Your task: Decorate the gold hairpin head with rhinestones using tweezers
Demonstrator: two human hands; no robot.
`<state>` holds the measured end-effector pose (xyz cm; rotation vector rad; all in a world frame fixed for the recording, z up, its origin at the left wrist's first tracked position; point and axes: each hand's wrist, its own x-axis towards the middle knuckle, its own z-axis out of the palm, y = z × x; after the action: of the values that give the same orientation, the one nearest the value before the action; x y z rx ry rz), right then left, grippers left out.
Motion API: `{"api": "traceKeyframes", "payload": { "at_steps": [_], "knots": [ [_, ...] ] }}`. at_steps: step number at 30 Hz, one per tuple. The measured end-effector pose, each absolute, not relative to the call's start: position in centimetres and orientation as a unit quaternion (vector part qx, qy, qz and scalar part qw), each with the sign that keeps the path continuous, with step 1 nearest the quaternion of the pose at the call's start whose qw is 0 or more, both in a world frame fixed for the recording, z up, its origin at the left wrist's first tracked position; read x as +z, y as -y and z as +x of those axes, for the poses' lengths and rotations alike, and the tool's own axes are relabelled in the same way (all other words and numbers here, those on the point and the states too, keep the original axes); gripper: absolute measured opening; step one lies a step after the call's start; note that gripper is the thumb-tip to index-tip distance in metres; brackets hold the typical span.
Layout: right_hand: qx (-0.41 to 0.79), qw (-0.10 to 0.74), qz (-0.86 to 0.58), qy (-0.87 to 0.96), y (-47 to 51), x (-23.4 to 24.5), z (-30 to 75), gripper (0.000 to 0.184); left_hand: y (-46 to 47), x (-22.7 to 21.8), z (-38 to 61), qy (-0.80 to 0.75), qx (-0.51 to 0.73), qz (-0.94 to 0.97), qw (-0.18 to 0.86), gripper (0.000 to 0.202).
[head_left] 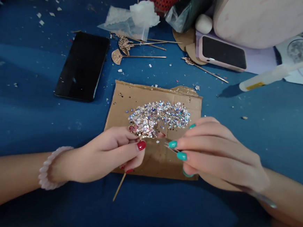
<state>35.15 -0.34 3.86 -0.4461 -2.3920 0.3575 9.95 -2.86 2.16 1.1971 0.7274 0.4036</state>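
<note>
My left hand [117, 149] is closed round a thin hair stick [119, 187], its shaft slanting out below my fingers. The stick's ornamental head, metallic with pinkish parts, shows above my thumb and partly blends with the sequins behind it. In my right hand [221, 157] is a pair of tweezers [172, 148], pinched between fingers and thumb. Their tips point left, a short way from the ornament, and I cannot make out anything between them. Beneath both hands lies a cardboard sheet [123, 104] bearing a curved heap of shiny sequins [164, 112].
A black tablet or phone [83, 66] lies at left. Metallic hair sticks [145, 56] and a plastic bag [122, 22] lie behind the cardboard. At back right are a phone [223, 52] and a white glue-gun-like tool [264, 80]. Small flakes dot the blue tabletop [30, 118].
</note>
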Motion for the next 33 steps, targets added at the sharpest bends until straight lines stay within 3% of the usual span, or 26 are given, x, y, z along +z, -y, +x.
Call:
{"api": "traceKeyframes", "payload": {
  "at_steps": [25, 33],
  "knots": [
    [0.119, 0.365, -0.156, 0.910, 0.38, 3.07, 34.59, 0.001, 2.86, 2.02, 10.03, -0.316, 0.184, 0.510, 0.778, 0.042],
    [0.131, 0.347, -0.134, 0.919, 0.39, 3.51, 34.82, 0.006, 3.17, 1.83, 9.82, -0.328, 0.178, 0.540, 0.754, 0.044]
  ]
}}
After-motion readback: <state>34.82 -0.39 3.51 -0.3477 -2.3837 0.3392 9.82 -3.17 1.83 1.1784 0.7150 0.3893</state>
